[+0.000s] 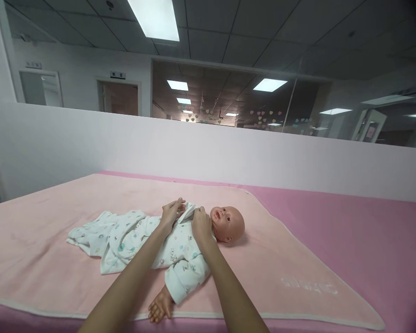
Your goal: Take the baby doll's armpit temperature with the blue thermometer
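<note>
A baby doll (228, 223) lies on its back, its bald head to the right. It wears a white baby gown (175, 245) printed with small coloured figures, spread out flat to the left. My right hand (201, 224) is closed at the gown's neckline, just below the doll's chin, pinching the raised fabric edge. On the chest beside it rests my left hand (172, 213), fingers stretched out and touching the lifted front flap (187, 212). The doll's near hand (161, 305) pokes out of its sleeve toward me. Its far arm and legs are hidden.
Under the doll is a pale pink blanket (280, 259) with a white edge and faint lettering, laid over a darker pink padded surface (350, 231). A low white wall (208, 148) runs along the back, with glass panes above it.
</note>
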The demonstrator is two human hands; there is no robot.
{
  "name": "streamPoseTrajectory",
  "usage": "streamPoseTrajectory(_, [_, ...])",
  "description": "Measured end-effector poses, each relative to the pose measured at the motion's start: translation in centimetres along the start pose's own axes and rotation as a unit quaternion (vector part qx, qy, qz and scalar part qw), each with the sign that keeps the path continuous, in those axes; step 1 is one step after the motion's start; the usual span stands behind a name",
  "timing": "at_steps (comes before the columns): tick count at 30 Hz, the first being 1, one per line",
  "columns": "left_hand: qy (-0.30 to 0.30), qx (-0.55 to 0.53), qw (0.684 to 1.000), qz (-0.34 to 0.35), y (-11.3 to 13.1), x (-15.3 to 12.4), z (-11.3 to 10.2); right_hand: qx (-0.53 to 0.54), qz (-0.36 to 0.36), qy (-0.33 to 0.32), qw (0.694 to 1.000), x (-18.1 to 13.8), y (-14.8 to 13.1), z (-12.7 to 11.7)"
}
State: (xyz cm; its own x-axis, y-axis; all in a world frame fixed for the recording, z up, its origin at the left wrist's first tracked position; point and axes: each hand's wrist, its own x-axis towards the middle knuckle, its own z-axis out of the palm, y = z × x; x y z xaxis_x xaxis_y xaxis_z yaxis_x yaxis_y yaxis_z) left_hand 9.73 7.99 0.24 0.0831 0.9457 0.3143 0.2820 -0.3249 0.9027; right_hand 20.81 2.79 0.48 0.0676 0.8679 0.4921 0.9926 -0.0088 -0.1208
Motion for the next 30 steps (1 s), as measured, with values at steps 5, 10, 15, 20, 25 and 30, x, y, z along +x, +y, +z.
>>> streamPoseTrajectory(5, [-0.023, 0.189, 0.98, 0.057, -0.6, 3.9, 0.4, -0.001, 0.009, -0.021, 1.0, -0.1, -0.1, -0.4])
streamPoseTrajectory(10, [-0.107, 0.339, 0.933, 0.064, -1.8, 4.2, 0.5, -0.012, -0.007, -0.051, 0.999, -0.2, -0.1, -0.7])
streamPoseTrajectory(15, [-0.095, 0.435, 0.893, 0.072, -1.7, 3.1, 0.3, 0.0, -0.015, -0.066, 0.998, 0.1, -0.2, -0.6])
streamPoseTrajectory(20, [-0.072, 0.452, 0.886, 0.078, -0.8, 2.1, -0.2, 0.011, -0.017, -0.052, 0.998, 0.0, -0.3, -0.6])
streamPoseTrajectory(25, [-0.072, 0.444, 0.893, 0.028, -0.3, 1.2, -0.6, 0.023, -0.03, -0.024, 0.999, -0.5, 0.0, -0.9])
streamPoseTrajectory(30, [-0.081, 0.442, 0.893, 0.007, -0.3, 0.2, -1.3, 0.037, -0.018, 0.008, 0.999, -0.9, -0.2, -0.8])
